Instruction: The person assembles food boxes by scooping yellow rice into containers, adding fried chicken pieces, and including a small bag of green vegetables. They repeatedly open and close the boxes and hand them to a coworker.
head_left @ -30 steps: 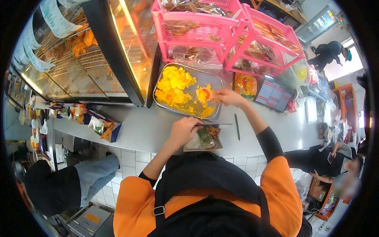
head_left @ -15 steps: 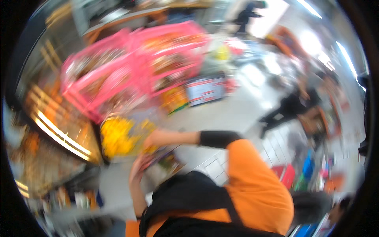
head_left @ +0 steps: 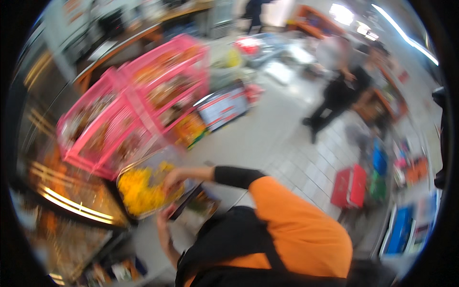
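1. The view has swung round since half a second ago: the stacked pink plastic baskets sit further left, between 9 and 10 o'clock. The hands stay by the food, so only the looking has turned.
2. The silver metal tray is at 8 o'clock, with a big heap of soft, bright yellow food in it.
3. The right hand is over the tray's 3 o'clock side. Its fingers curl in, but it is too blurry to tell what they hold.
4. The left hand is by the tray's 5 o'clock edge, next to a thin dark flap. I cannot tell if it pinches it.
5. The small open food box is at the tray's 4 o'clock, near both hands.
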Demonstrator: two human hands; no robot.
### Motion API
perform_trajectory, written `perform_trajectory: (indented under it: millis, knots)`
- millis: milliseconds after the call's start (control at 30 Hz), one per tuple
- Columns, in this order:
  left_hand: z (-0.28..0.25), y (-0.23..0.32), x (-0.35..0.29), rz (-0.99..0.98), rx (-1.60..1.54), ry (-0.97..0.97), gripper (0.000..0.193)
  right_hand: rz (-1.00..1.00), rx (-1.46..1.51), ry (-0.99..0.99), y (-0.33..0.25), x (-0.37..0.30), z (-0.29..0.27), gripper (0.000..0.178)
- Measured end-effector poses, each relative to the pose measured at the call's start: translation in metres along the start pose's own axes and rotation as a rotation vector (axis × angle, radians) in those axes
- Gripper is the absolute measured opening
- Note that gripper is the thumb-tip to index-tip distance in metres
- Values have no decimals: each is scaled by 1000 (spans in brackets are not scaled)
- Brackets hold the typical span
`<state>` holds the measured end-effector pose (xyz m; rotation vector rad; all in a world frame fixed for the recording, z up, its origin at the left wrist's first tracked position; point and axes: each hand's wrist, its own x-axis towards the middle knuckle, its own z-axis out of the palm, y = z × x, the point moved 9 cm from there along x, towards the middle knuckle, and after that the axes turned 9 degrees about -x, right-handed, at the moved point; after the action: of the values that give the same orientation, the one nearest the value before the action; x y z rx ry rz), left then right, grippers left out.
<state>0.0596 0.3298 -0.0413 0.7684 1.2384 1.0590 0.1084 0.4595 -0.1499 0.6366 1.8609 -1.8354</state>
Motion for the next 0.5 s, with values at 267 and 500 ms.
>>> perform_trajectory:
  millis: [267,500]
  knots:
    - [68,47,5,576,1334,48,47,-133,147,452,-66,-141,-21,25]
    - [20,31,82,256,1167,-217,47,-38,50,898,-37,-244,40,26]
